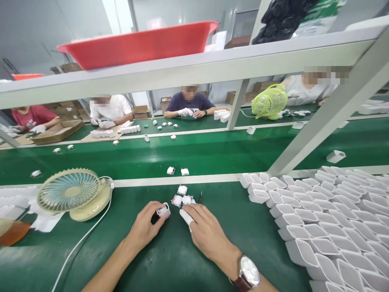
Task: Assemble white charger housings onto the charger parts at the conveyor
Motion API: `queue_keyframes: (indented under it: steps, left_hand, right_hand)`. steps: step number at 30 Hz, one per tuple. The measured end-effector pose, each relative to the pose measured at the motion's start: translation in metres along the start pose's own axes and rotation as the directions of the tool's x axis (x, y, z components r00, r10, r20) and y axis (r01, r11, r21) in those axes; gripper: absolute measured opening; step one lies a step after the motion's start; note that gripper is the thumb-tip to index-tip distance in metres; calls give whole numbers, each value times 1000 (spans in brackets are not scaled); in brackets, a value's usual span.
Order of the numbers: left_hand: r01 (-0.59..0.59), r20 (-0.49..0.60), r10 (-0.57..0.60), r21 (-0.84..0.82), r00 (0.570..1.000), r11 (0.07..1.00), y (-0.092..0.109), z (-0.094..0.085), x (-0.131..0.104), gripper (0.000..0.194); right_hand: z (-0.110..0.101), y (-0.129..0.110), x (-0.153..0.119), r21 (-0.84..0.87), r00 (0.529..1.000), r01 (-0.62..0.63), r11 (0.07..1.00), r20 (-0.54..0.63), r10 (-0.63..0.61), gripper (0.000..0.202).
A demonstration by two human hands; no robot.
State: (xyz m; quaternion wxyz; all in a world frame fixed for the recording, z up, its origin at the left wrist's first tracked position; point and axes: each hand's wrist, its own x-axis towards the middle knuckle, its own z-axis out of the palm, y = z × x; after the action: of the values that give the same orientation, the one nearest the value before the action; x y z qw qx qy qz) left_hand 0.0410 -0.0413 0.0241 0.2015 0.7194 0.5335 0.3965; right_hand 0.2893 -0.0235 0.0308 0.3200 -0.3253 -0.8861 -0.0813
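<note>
Curled part-way closed around a small white casing [164, 210], the thumb and fingers of the left hand [148, 221], low over the green bench [158, 263], just left of a cluster of white padded parts [181, 196]. Palm down beside it, the right hand [205, 229], fingers stretched forward and close together, tips at the near edge of the cluster; cannot tell whether pinching a part or merely touching. Around one right finger, a white wrap [186, 218]; on that wrist, a watch [249, 271]. To the left, a cream fan [73, 190] with its white cable [86, 237] trailing toward the bottom edge, apart from the left forearm. To the right, closely packed, a block of open white housings [322, 221]. Ahead, a green belt [212, 152] dotted with more padded parts. Across the upper view, in front of the far side, a pale shelf [182, 69] bearing a red tray [136, 44], plus a slanted post [328, 109]. Beyond, among other workers, a person in a dark shirt [190, 103]; farther right, a lime fan [270, 101]. Partly covered by the right hand, the near side of the cluster; beside it, a thin dark piece [200, 197], too small to identify. Hard to make out, the casing's contents. Cut off at the left edge, an orange object [13, 235]; at the top, a black bag [282, 18].
</note>
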Motion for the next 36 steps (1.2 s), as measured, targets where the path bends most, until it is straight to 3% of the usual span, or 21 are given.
queue_keyframes:
  steps: [5, 10, 15, 18, 22, 26, 28, 32, 36]
  left_hand:
    - [34, -133, -27, 51, 991, 998, -19, -9, 34, 23]
    - [86, -201, -41, 219, 979, 972, -52, -26, 108, 28]
    - [136, -261, -43, 349, 964, 927, -69, -32, 157, 27]
    - [76, -236, 26, 413, 971, 907, -63, -14, 168, 35]
    - [-96, -8, 110, 429, 994, 898, -43, 39, 181, 43]
    - [-206, 185, 140, 408, 973, 890, -21, 93, 201, 58]
    - [-242, 257, 146, 396, 955, 886, -12, 111, 211, 53]
    - [-278, 350, 142, 378, 926, 883, 4, 126, 225, 33]
    - [-275, 373, 130, 369, 919, 888, 17, 118, 226, 30]
  right_hand:
    - [1, 11, -2, -120, 965, -235, 965, 86, 246, 44]
    - [-1, 39, -13, -258, 929, -275, 926, 175, 325, 48]
    - [5, 53, -20, -351, 914, -326, 878, 120, 388, 45]
    - [15, 53, -21, -368, 914, -332, 868, 102, 393, 40]
    - [27, 49, -20, -382, 909, -349, 856, 84, 408, 38]
    - [22, 48, -18, -389, 906, -350, 852, 91, 414, 31]
    - [17, 49, -17, -394, 904, -346, 851, 102, 415, 29]
    - [7, 53, -15, -393, 900, -337, 855, 131, 415, 31]
    - [4, 54, -14, -379, 891, -345, 859, 153, 426, 31]
